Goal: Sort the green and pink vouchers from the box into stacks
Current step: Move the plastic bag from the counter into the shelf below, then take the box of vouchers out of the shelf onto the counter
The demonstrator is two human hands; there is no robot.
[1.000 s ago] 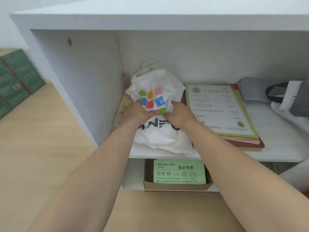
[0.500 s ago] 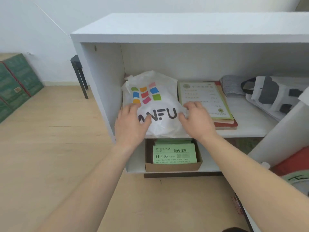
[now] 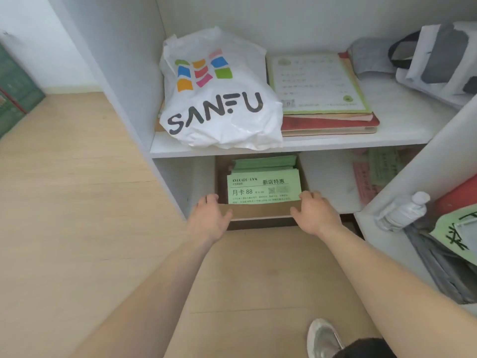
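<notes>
A brown cardboard box (image 3: 260, 212) sits in the lower compartment of a white shelf unit (image 3: 309, 147). Green vouchers (image 3: 263, 187) fill it, the top one printed with black text. My left hand (image 3: 210, 218) is on the box's front left corner, fingers over the rim. My right hand (image 3: 313, 211) grips the front right corner the same way. Loose pink vouchers (image 3: 364, 186) and green ones (image 3: 384, 167) lie on the lower shelf to the right of the box.
On the upper shelf lie a white plastic bag (image 3: 219, 99), a stack of menus and folders (image 3: 325, 99) and grey bags (image 3: 426, 60). A water bottle (image 3: 402, 210) and grey cloth sit at the right. Green crates (image 3: 15, 91) stand at far left on the wooden floor.
Both hands left the white bag on the upper shelf and dropped to the cardboard box below, taking hold of its front corners. The view tilted down and closer.
</notes>
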